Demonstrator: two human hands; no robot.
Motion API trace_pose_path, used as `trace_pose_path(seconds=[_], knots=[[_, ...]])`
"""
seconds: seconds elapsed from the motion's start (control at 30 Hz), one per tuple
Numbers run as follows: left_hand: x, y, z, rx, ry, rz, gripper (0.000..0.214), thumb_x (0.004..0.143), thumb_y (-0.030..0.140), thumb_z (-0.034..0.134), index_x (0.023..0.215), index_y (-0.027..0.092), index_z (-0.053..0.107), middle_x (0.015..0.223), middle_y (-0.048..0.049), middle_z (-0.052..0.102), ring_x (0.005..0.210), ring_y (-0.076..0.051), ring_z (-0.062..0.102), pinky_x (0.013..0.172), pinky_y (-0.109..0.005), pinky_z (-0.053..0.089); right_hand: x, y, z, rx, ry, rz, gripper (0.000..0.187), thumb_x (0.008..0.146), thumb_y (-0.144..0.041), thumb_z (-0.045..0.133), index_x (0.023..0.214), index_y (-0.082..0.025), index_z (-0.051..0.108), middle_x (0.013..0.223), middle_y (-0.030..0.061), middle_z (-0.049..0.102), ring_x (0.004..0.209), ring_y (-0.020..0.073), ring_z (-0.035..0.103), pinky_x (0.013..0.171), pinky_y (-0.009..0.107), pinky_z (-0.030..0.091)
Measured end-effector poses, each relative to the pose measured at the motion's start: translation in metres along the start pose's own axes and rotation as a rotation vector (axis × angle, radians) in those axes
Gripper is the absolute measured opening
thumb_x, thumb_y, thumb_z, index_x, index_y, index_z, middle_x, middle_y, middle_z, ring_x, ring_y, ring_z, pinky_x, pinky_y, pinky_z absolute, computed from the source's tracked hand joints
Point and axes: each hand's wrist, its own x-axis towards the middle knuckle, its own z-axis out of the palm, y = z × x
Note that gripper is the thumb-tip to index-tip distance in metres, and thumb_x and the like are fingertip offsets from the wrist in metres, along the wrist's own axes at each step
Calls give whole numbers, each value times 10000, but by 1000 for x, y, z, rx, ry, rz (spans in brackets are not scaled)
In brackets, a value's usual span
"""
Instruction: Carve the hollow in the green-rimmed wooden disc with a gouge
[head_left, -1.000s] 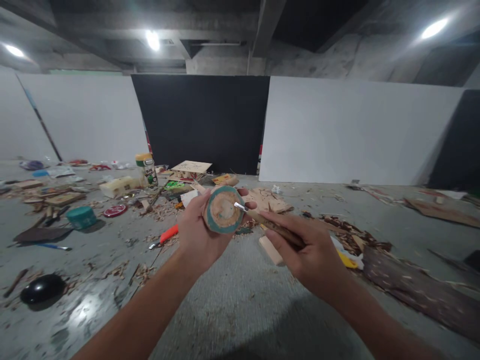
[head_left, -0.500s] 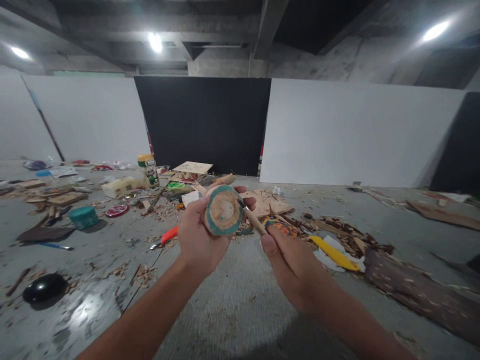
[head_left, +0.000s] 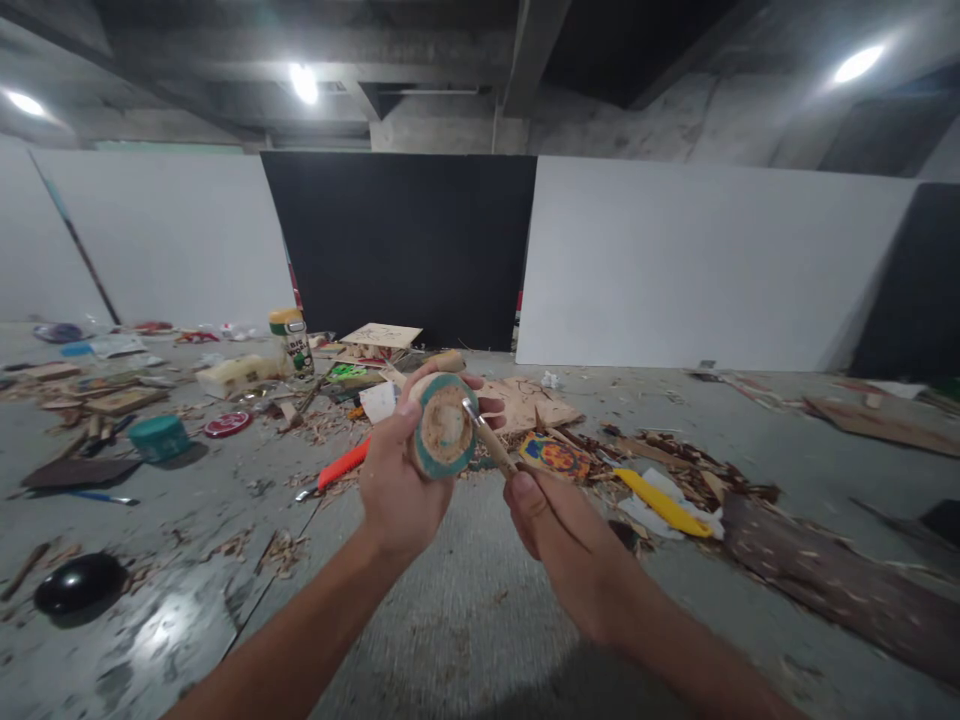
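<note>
My left hand (head_left: 397, 485) is closed around a round wooden piece (head_left: 442, 425) with a teal rim and a pale hollowed middle, held up at chest height with its face toward me. My right hand (head_left: 559, 530) grips a wooden-handled carving tool (head_left: 491, 443). The tool's metal tip rests on the right part of the hollowed face. Both forearms reach in from the bottom of the view.
The grey floor is strewn with wood shavings and scraps. An orange utility knife (head_left: 341, 465), a teal tub (head_left: 157, 437), a black bowl (head_left: 71, 583), a yellow-lidded bottle (head_left: 295, 342), a yellow strip (head_left: 664, 503) and dark bark slabs (head_left: 840, 585) lie around. White and black panels stand behind.
My right hand has drawn left and nearer, uncovering a colourful patterned piece on the floor. The tool's tip stays on the wooden piece, which has turned slightly.
</note>
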Motion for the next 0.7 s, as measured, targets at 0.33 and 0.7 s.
trace_pose_path(seconds=[0.33, 0.7], knots=[[1, -3, -2, -19, 50, -26, 424, 792, 349, 462, 1153, 166, 589, 997, -118, 739, 898, -306, 724, 770, -440, 588, -2, -5, 2, -165, 92, -61, 406, 989, -501, 256, 690, -256, 382, 592, -7, 464, 537, 172, 411, 518, 304, 274], [4, 3, -7, 29, 44, -123, 466, 740, 369, 486, 1125, 137, 607, 900, -126, 747, 881, -332, 721, 720, -448, 591, 0, -3, -11, -244, 51, -136, 355, 984, -416, 288, 674, -259, 363, 581, -18, 441, 511, 165, 422, 500, 296, 265]])
